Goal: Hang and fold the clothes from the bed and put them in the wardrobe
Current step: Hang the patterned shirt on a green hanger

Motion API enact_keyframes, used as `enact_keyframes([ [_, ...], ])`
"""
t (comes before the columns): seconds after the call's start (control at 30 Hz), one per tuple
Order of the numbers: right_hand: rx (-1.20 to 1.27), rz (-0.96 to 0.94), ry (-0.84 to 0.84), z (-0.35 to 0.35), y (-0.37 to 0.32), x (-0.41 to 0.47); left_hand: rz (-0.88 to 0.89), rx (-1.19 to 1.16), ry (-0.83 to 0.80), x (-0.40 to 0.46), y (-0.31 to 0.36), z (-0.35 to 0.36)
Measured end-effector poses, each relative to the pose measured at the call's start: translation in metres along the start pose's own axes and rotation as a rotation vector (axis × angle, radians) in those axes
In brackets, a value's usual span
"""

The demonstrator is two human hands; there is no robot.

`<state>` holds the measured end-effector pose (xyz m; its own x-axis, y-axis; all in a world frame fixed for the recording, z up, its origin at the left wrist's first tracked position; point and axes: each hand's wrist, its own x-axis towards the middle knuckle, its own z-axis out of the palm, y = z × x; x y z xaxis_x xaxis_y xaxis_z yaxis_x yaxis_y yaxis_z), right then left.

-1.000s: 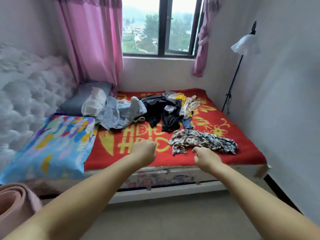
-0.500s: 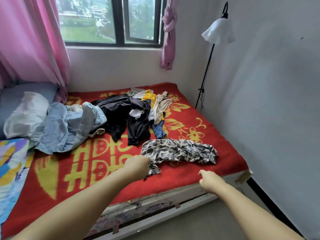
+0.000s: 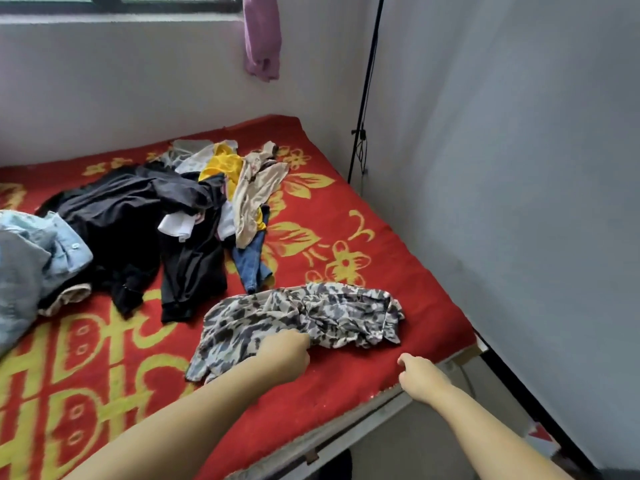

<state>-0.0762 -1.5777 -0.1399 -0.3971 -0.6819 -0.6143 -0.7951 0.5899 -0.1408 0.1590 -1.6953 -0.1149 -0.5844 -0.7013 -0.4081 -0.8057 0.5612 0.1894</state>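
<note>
A black-and-white patterned garment [image 3: 332, 313] lies crumpled near the front right of the red and yellow bed cover [image 3: 363, 237]. My left hand [image 3: 285, 355] sits on its near edge, fingers curled into the fabric. Just right of the garment, my right hand [image 3: 419, 375] hovers over the bed's front edge, fingers curled, holding nothing. Behind lies a heap: black clothes [image 3: 131, 216], a beige garment [image 3: 256, 192], a yellow piece [image 3: 221, 164] and blue jeans [image 3: 251, 265]. A light blue shirt [image 3: 52, 251] lies at the left. No wardrobe is in view.
The bed fills the corner, with grey walls behind and to the right. A black lamp stand [image 3: 363, 133] rises in the gap at the back right. A purple curtain end [image 3: 261, 39] hangs under the window. The bed frame's front edge [image 3: 346, 441] runs below my arms.
The view has moved closer and turned right and down. My left hand went forward onto the patterned garment's near edge. My right hand moved up to the bed's front edge.
</note>
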Motion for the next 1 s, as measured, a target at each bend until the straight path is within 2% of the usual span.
enact_keyframes([
  [0.17,0.057,0.034,-0.016,-0.021,0.014,0.106,0.016,-0.031,-0.086,0.118,0.022,0.012],
  [0.3,0.165,0.069,0.034,-0.01,0.017,0.178,0.039,-0.035,-0.143,0.201,0.026,0.043],
  [0.47,0.287,0.168,0.136,0.026,0.018,0.274,0.031,-0.034,-0.033,0.317,0.008,0.102],
  [0.57,0.178,0.236,0.154,0.057,0.02,0.31,0.056,0.058,-0.023,0.365,-0.015,0.139],
  [0.63,0.127,0.241,0.223,0.07,0.026,0.32,0.077,0.137,-0.022,0.38,-0.027,0.16],
  [0.73,0.262,0.212,0.261,0.075,0.04,0.325,0.091,0.121,0.048,0.39,-0.03,0.164],
  [0.87,0.632,0.256,0.287,0.048,0.051,0.302,0.061,0.037,0.012,0.381,-0.019,0.112],
  [1.0,0.831,0.279,0.402,-0.014,0.042,0.273,0.053,-0.228,0.116,0.353,-0.006,0.05],
])
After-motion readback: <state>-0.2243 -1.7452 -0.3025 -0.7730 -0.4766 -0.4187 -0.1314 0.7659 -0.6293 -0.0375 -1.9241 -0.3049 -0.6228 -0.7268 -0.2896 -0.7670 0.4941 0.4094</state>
